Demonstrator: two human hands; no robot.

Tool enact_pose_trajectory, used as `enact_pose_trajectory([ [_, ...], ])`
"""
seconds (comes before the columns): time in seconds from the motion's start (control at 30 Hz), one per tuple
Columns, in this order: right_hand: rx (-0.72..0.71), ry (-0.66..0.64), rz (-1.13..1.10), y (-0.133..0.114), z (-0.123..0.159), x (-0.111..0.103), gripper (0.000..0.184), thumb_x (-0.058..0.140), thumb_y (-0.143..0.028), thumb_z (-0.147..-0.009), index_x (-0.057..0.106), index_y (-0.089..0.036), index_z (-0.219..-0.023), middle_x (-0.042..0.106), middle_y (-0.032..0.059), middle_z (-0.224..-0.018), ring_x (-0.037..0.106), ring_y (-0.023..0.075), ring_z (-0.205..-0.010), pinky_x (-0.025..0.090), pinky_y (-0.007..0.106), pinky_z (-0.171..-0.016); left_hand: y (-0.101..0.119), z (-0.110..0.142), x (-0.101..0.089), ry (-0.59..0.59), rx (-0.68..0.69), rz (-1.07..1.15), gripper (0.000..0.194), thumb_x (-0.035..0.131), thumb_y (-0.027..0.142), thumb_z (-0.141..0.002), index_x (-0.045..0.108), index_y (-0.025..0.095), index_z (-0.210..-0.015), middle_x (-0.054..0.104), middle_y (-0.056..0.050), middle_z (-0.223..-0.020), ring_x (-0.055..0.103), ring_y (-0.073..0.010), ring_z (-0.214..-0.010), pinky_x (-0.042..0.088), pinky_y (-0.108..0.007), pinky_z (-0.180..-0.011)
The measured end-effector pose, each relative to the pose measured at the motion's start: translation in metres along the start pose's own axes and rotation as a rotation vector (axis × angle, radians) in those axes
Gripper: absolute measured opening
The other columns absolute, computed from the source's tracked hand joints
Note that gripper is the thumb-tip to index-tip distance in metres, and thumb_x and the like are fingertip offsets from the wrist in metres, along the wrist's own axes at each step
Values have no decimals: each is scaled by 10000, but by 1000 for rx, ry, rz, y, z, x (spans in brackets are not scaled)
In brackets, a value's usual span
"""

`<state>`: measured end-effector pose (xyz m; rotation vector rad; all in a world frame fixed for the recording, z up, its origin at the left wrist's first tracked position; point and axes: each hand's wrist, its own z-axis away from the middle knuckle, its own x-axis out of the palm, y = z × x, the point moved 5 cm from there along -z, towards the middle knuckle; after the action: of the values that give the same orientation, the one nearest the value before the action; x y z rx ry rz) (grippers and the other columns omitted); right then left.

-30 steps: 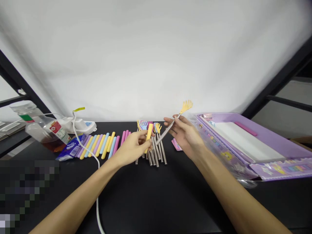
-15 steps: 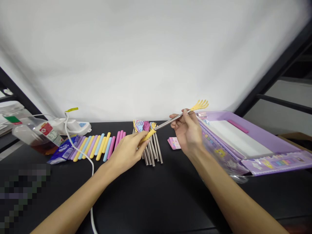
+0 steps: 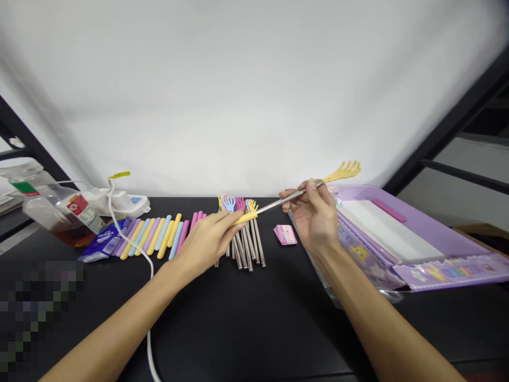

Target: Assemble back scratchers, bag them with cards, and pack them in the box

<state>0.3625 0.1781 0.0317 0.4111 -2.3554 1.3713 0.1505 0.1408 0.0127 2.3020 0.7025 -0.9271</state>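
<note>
My left hand [image 3: 212, 233] grips a yellow handle sleeve [image 3: 247, 217], most of it hidden under the fingers. Out of the sleeve's open end runs the metal rod of a back scratcher [image 3: 274, 205] with a yellow claw head. My right hand [image 3: 314, 215] pinches that rod close to the claw, which points up to the right. Behind my left hand, several back scratchers [image 3: 250, 246] with metal rods and blue, pink and yellow claws lie in a bunch. Loose handle sleeves [image 3: 159, 236] in purple, yellow, blue and pink lie in a row to the left.
Small pink cards [image 3: 285, 234] lie between the bunch and my right hand. A purple box [image 3: 433, 225] in clear plastic stands at the right. To the left are a blue packet [image 3: 104, 241], a tilted bottle [image 3: 67, 212], a power strip [image 3: 137, 205] and a white cable [image 3: 149, 318].
The back scratcher's rod, earlier apart from the yellow sleeve, has come to its open end and now sits in it. Both hands have tilted the pieces into one line.
</note>
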Motion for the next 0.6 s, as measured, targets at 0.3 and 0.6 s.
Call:
enact_pose_trajectory([
  [0.3,150,-133,-67,17,20,23,220,750,-412,-861,650,-225,-804,716,16,-798,616,145,-688,479,287,-674,4,-6,-10,-121,-221,312,368,414,394,-1044,680,165,-935,502,32,-640,384,-99,-545,300,-248,-538],
  [0.6,121,-221,-3,18,32,37,241,772,-450,-833,679,-236,-774,635,-10,-760,594,138,-724,412,266,-660,2,-5,-6,-316,-460,733,446,466,560,-990,635,176,-840,241,72,-550,214,-88,-491,176,-246,-466],
])
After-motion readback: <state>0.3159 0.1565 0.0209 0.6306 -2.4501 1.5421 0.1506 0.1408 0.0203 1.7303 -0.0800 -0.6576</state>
